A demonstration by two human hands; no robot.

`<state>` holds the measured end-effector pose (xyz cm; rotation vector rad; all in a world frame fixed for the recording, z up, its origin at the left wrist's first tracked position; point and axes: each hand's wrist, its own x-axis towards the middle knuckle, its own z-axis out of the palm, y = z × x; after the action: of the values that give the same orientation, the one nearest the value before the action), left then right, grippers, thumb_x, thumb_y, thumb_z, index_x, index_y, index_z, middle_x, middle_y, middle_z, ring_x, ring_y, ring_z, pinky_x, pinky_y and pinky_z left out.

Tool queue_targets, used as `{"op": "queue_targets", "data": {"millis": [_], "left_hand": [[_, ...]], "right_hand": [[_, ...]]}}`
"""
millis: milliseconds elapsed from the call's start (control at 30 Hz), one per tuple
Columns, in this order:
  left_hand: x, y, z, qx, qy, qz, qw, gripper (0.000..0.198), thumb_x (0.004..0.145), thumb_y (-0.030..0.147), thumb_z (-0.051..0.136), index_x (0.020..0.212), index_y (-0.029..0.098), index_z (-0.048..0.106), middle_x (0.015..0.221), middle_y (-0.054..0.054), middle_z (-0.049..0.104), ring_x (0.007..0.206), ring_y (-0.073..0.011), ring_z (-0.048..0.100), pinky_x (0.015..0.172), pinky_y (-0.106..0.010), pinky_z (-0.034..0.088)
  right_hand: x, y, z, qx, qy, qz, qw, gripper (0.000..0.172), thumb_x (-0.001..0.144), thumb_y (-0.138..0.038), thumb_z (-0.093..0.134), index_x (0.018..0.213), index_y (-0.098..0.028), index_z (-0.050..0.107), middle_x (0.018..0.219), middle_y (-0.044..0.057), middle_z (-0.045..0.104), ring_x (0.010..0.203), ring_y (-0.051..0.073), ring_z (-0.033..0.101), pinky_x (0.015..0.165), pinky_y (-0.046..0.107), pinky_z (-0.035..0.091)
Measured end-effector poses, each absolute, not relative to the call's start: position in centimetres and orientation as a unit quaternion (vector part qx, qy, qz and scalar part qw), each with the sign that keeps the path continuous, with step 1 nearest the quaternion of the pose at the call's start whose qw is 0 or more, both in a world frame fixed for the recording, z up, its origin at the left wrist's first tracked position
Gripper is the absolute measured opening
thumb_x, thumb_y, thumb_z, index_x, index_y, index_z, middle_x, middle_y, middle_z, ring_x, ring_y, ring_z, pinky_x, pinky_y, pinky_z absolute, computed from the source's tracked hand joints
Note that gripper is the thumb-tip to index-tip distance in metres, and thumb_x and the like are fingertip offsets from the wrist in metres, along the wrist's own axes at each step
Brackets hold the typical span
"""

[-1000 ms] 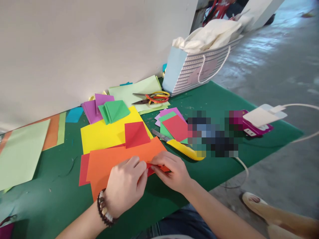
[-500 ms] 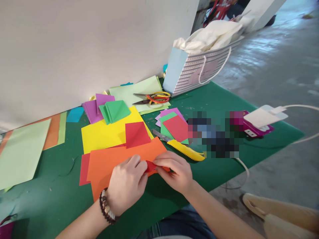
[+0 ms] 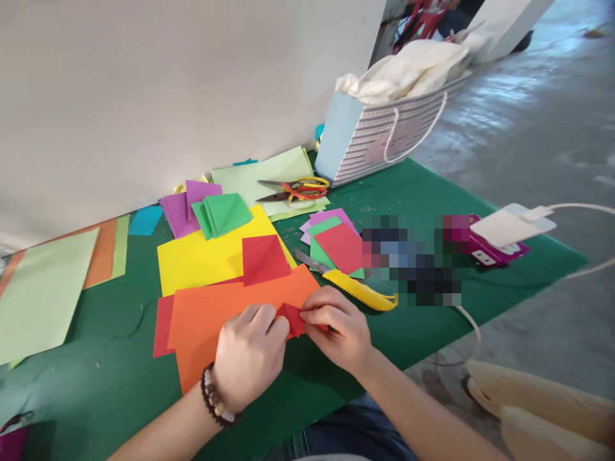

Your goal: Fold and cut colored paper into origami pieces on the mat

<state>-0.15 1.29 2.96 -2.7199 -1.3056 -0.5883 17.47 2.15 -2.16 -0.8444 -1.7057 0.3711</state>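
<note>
Tightly pinched in the narrow right grip [image 3: 341, 330]: red paper square [image 3: 291, 319], kept over the orange sheet's [image 3: 225, 333] near right corner; left grip [image 3: 248, 358] curled against its left edge for bracing, actual hold unclear.

Head-worn view — forward, downward, close

Soft daylight, glare on concrete floor [image 3: 523, 89]
</note>
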Motion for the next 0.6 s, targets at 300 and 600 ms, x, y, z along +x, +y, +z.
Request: {"op": "queue_targets", "data": {"millis": [300, 600], "left_hand": [[-0.18, 1.08, 2.52, -0.88, -0.42, -0.223, 0.008, 0.024, 0.089, 0.011, 0.044, 0.069, 0.021, 0.04, 0.068, 0.001, 0.042, 0.059, -0.0145, 0.042, 0.049, -0.029, 0.028], [-0.25, 1.11, 2.06, -0.839, -0.47, -0.272, -0.041, 0.012, 0.089, 0.027, 0.055, 0.089, 0.021, 0.044, 0.087, -0.003, 0.047, 0.074, -0.0164, 0.052, 0.056, -0.024, 0.042]], "right_hand": [[17.59, 2.13, -2.52, -0.353, -0.72, 0.167, 0.573, 0.026, 0.078, 0.0, 0.06, 0.087, -0.023, 0.06, 0.079, 0.003, 0.058, 0.07, 0.015, 0.057, 0.058, 0.03, 0.049], [17.76, 2.3, -2.84, -0.377, -0.614, 0.301, 0.625, 0.012, 0.081, -0.014, 0.065, 0.077, -0.023, 0.058, 0.073, 0.0, 0.06, 0.065, 0.015, 0.058, 0.059, 0.031, 0.046]]}}
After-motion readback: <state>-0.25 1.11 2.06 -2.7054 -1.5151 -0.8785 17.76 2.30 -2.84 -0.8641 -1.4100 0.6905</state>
